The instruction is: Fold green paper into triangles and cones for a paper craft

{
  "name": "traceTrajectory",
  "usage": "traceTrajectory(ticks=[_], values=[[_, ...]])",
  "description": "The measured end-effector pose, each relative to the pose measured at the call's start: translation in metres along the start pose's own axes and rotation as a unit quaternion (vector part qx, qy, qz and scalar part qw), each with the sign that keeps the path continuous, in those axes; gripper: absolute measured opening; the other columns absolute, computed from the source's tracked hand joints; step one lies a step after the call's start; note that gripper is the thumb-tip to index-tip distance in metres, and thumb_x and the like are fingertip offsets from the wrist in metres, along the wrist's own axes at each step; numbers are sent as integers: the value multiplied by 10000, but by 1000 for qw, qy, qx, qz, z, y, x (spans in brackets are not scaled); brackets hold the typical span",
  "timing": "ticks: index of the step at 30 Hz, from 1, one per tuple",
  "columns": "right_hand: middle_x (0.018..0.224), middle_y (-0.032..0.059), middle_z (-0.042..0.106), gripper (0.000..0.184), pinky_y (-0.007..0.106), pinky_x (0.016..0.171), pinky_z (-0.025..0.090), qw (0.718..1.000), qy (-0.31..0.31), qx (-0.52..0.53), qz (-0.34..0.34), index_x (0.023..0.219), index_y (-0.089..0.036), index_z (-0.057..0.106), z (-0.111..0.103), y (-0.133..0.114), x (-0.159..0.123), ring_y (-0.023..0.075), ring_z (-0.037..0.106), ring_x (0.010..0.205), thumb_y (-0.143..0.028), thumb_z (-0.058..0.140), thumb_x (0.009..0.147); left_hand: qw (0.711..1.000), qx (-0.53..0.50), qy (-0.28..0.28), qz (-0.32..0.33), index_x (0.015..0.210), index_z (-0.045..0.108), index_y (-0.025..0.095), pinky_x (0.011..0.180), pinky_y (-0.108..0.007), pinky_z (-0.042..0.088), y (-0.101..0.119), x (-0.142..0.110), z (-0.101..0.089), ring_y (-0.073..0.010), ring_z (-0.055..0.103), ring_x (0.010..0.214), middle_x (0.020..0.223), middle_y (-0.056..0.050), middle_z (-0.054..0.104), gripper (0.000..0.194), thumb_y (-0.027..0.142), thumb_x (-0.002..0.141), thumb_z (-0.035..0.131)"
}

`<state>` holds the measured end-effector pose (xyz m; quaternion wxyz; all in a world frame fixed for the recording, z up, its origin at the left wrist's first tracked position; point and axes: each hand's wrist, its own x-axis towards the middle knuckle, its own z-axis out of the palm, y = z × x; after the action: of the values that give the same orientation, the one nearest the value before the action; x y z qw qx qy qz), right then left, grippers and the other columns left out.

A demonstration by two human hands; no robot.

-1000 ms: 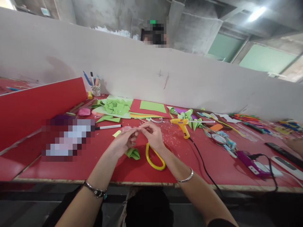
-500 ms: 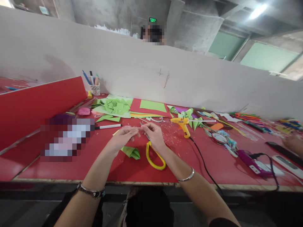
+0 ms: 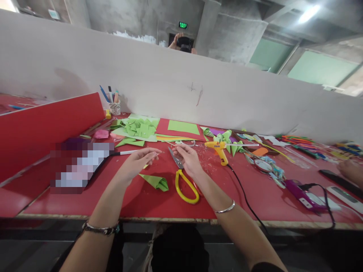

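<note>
My left hand (image 3: pixel 138 163) is above the table with thumb and fingers pinched together; a thin pale bit shows at the fingertips, too small to name. My right hand (image 3: pixel 189 160) is closed in a pinch too, and what it holds, if anything, I cannot make out. Beneath the right hand lie scissors with a yellow handle (image 3: pixel 177 189), their blades pointing away from me and partly covered by the hand. A rolled green paper cone (image 3: pixel 155 182) rests on the red table between my forearms. Behind the left hand lies a white marker (image 3: pixel 127 152).
A yellow glue gun (image 3: pixel 219 151) with a black cord stands right of my hands. Folded green papers (image 3: pixel 138 127) are piled at the back, near a pen cup (image 3: pixel 115 107). On the right are a purple power strip (image 3: pixel 304 198) and another person's hand (image 3: pixel 351 170).
My hands have moved apart, the left one to the left and the right one slightly right. More of the scissors' blades and the green cone now shows.
</note>
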<state>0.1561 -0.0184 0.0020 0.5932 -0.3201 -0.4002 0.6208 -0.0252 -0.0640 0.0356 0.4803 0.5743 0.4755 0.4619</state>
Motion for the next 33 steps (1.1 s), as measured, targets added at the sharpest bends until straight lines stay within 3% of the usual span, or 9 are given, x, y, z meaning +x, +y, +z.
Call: traceTrajectory(ticks=[16,24,33], values=[[694,3,687,209,208,713,519,999,-19,44,24,730,-162,667,-1,0,1,101,647,677,-234,744,550,1000,-1,10,10,862,682,200,547,-182,356,0,1,1,-95,439,593,698,-6,560,222,340,733,567],[626,0,679,189,220,608,539,997,9,47,56,670,-170,666,2,-3,0,115,642,583,-262,759,534,1000,1,15,16,840,689,191,556,-188,364,0,1,0,-101,444,598,710,-17,573,227,346,734,562],[540,-30,609,255,169,493,484,999,5,36,37,646,-155,616,-1,-3,2,60,555,467,-362,738,562,999,-10,25,18,813,695,195,560,-188,369,0,1,-2,-101,442,590,655,-7,554,199,327,720,578]])
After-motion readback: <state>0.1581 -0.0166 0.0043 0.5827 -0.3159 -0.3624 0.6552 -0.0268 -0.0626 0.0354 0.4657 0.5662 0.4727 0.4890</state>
